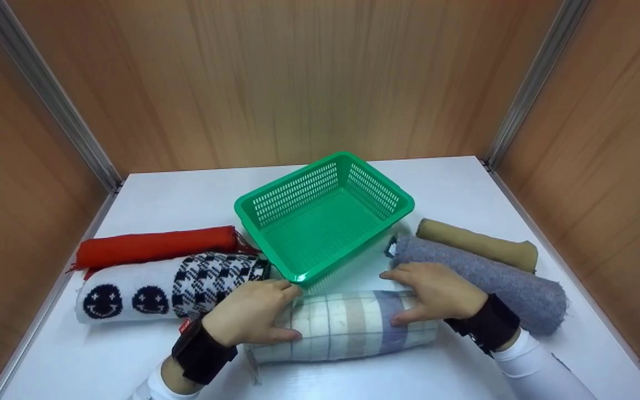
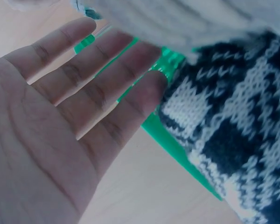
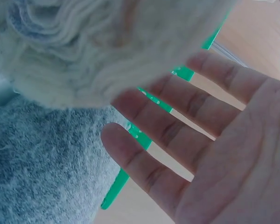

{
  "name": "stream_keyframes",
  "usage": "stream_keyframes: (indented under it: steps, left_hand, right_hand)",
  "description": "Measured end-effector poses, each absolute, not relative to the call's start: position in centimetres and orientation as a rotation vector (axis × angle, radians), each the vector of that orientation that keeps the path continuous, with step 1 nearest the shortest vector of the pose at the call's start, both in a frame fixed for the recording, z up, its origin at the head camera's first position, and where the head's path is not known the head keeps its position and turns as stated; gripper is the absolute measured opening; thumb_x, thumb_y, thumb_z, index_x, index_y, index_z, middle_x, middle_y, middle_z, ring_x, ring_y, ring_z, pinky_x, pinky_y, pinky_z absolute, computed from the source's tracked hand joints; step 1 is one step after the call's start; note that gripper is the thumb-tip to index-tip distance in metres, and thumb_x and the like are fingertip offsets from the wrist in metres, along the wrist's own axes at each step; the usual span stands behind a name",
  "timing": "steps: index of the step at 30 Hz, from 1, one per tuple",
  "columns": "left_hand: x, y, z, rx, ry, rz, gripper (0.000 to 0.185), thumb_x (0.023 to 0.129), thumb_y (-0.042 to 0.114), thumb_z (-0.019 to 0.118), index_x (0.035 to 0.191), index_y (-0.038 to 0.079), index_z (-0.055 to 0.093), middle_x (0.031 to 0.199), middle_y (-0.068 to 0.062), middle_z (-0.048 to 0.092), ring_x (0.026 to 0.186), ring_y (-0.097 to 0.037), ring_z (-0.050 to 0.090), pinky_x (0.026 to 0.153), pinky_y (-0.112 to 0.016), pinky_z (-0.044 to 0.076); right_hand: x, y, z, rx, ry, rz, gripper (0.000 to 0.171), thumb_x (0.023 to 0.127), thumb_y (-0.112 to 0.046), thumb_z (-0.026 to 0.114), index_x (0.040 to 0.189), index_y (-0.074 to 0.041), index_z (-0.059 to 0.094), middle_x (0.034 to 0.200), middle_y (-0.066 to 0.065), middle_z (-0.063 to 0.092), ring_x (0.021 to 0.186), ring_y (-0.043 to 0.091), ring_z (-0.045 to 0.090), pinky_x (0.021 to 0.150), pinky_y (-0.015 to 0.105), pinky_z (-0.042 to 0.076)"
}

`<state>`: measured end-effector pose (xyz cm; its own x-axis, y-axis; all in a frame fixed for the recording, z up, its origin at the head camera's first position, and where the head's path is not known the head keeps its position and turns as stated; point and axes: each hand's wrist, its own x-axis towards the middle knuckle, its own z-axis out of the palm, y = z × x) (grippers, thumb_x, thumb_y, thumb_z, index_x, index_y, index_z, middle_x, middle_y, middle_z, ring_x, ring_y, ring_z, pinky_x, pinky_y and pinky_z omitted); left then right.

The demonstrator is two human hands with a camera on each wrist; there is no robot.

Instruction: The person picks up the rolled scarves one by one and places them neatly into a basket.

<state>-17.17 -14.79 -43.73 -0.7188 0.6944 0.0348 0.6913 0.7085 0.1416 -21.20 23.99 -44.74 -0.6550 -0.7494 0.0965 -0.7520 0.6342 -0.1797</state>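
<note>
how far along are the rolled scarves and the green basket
Done: nothing, the green basket is empty. In hand: left hand and right hand rest flat on the plaid roll. Left: red roll, smiley roll, grey roll, tan roll.

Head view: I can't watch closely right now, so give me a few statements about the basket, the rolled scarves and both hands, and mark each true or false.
1. The green basket has nothing in it. True.
2. Both hands rest on the plaid roll in front of the basket. True: the left hand is at its left end, the right hand toward its right end.
3. The red roll lies right of the basket. False: it lies left, behind the black-and-white roll.
4. The grey roll lies inside the basket. False: it lies on the table, right of the basket.
5. The tan roll lies behind the grey one. True.
</note>
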Motion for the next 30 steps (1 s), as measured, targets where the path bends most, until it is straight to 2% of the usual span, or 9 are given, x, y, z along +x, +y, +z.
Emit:
stream_keyframes:
  steps: [7,20,30]
  left_hand:
    - [-17.1,-14.6,-44.2,1.171,2.859,0.22,0.066,0.086,0.057,0.085,0.134,0.014,0.069,0.122,-0.005,0.076,0.105,-0.023,0.074,0.089,-0.045,0.064]
    - [-17.0,-14.1,-45.1,1.142,2.81,0.209,0.075,0.08,0.062,0.088,0.132,0.014,0.065,0.117,-0.005,0.074,0.094,-0.023,0.074,0.084,-0.044,0.064]
    - [-17.1,-13.8,-45.6,1.051,2.766,0.214,0.092,0.076,0.06,0.091,0.146,0.011,0.059,0.132,-0.011,0.073,0.11,-0.032,0.075,0.094,-0.052,0.063]
  right_hand:
    - [-20.9,23.9,-45.3,1.322,-2.842,0.299,0.082,0.084,-0.064,0.085,0.145,-0.012,0.068,0.128,0.006,0.075,0.114,0.026,0.073,0.095,0.049,0.062]
    - [-20.5,23.3,-45.9,1.335,-2.927,0.276,0.094,0.076,-0.067,0.089,0.148,-0.012,0.064,0.131,0.008,0.074,0.115,0.027,0.072,0.096,0.049,0.061]
    - [-20.5,22.9,-46.6,1.348,-2.984,0.248,0.099,0.072,-0.062,0.094,0.151,-0.011,0.06,0.128,0.007,0.074,0.111,0.026,0.072,0.091,0.048,0.062]
